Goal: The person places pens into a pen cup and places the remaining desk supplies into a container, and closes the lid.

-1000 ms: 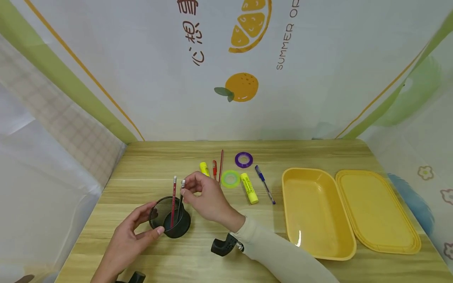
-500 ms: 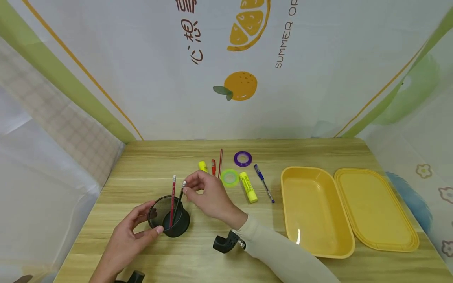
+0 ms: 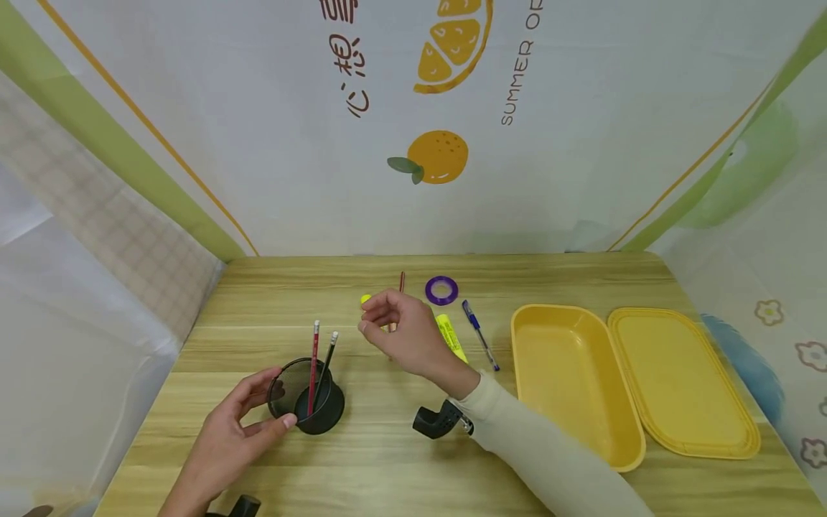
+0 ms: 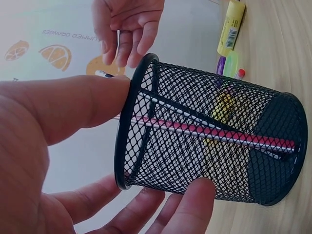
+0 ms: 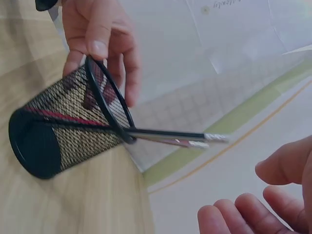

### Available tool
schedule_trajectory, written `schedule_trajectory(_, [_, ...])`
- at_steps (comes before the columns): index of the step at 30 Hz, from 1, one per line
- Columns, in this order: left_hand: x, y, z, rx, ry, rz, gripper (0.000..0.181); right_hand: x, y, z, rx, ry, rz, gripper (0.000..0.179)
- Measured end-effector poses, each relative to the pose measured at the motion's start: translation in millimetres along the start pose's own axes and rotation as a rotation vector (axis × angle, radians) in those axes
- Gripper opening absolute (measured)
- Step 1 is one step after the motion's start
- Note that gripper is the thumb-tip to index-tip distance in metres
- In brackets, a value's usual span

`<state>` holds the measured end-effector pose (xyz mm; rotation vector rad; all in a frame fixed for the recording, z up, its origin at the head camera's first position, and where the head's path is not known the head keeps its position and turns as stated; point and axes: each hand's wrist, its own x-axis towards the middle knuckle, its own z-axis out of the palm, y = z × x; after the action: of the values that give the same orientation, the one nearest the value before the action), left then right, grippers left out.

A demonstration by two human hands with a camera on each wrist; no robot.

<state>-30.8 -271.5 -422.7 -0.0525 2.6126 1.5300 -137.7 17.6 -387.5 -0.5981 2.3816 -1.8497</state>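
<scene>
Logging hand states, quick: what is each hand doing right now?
Left hand: holds the black mesh pen cup, fingers and thumb curled round it.
Right hand: holds nothing, fingers loosely curled, above the table.

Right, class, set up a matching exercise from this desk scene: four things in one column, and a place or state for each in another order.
Things:
1. red pencil
2. purple tape ring
3. yellow tray
4. left hand

Places or states:
A. lies flat near the table's far edge
B. grips the black mesh pen cup
C. stands inside the cup
D. sits beside its lid, nothing in it

Pairs: 1-C, 2-A, 3-D, 4-B
</scene>
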Motion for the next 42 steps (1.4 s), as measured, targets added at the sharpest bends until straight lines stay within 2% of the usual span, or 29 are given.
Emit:
schedule_trajectory(5, [-0.7, 0.2, 0.5, -0.006, 0.002, 0.018, 0.072, 1.9, 0, -14, -0.026, 0.025, -0.006, 0.022])
schedule_trajectory(16, [0.7, -0.7, 0.2, -0.007, 0.003, 0.029, 0.072, 9.8, 12, -41, -0.099, 0.081, 0.052, 0.021])
schedule_trajectory(29, [0.7, -1.0, -0.3, 0.000, 0.008, 0.042, 0.070, 22.0, 38, -73, -0.183, 0.108, 0.198, 0.029])
schedule_trajectory(42, [2.1, -2.3, -0.5, -0.016, -0.002, 0.032, 0.071, 29.5, 66, -105, -0.305, 0.065, 0.343, 0.045])
